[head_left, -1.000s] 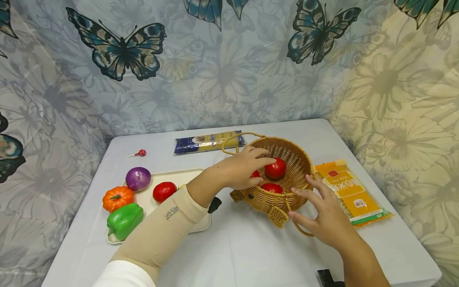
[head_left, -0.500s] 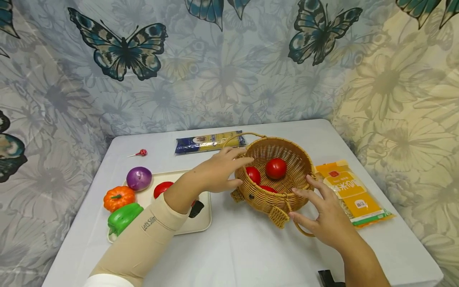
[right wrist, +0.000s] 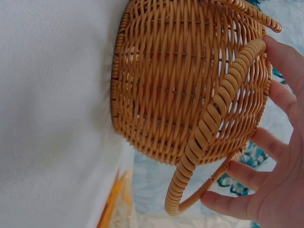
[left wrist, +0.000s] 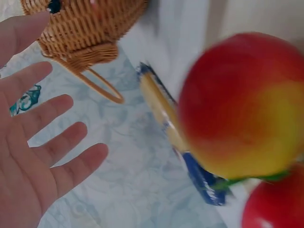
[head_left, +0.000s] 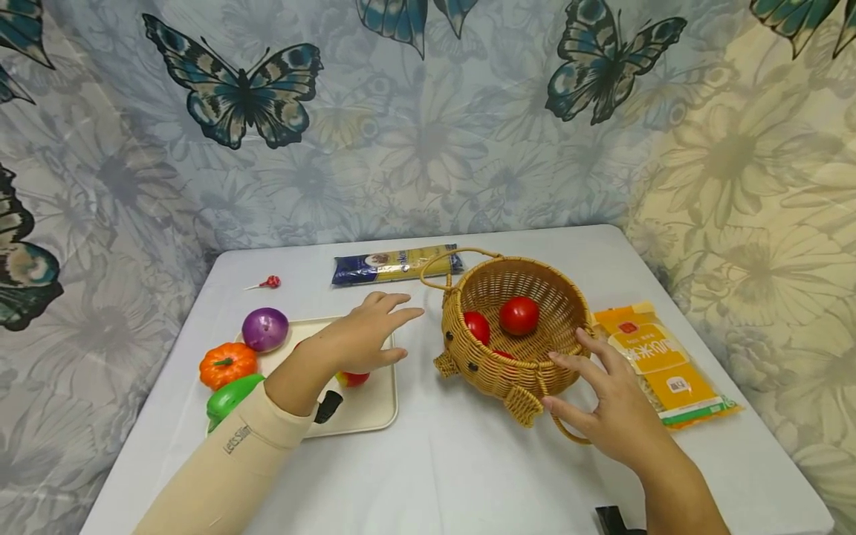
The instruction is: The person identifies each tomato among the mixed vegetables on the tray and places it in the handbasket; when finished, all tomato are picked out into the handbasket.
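Observation:
My left hand [head_left: 357, 334] hangs above the cream tray [head_left: 374, 416], its fingers spread and holding nothing. Below it lies a red-and-yellow fruit [head_left: 353, 379], large in the left wrist view [left wrist: 242, 104], with a red tomato [left wrist: 278, 204] beside it. My right hand [head_left: 611, 405] touches the near right rim of the wicker basket [head_left: 495, 379] with loosely extended fingers; the right wrist view shows the fingertips along the rim and handle [right wrist: 204, 123]. Inside the basket are red tomatoes: one in the middle [head_left: 519, 316], one at the left [head_left: 477, 327], and a third partly hidden by the front wall.
A purple onion-like vegetable [head_left: 265, 329], an orange pumpkin [head_left: 228, 365] and a green bell pepper [head_left: 230, 397] sit at the tray's left. Behind lie a lollipop [head_left: 270, 281] and a blue-and-yellow pasta packet [head_left: 394, 266]. An orange food bag [head_left: 665, 364] lies right of the basket.
My left hand has withdrawn from over the basket and moved left to above the tray, uncovering the tomatoes inside. The right hand and the basket stay in place.

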